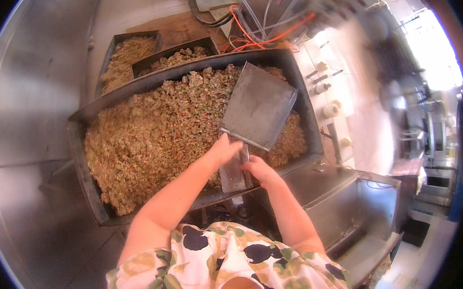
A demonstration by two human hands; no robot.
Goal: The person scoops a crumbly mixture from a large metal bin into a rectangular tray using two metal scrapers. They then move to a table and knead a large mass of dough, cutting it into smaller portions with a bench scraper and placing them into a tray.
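Note:
In front of me stands a long dark metal trough (309,118) holding a heap of crumbly, grainy brown mix (151,133) with red and green bits. Over the trough's right part is a square grey metal scoop (261,105), tilted, its blade pointing away from me. My left hand (225,149) is closed at the scoop's near left corner, where the blade meets its handle. Lower and to the right, my right hand (259,170) grips beside the handle; its fingers are partly hidden. A flat grey metal piece (233,173) extends below the hands, and I cannot tell whether it belongs to the scoop.
Two smaller trays (212,44) (157,38) of similar mix lie behind the trough. Orange cable (246,43) runs beside a metal cabinet (276,4). A metal wall (22,104) stands at left; an open steel box (352,211) is at right. White fittings (330,110) lie beyond the trough.

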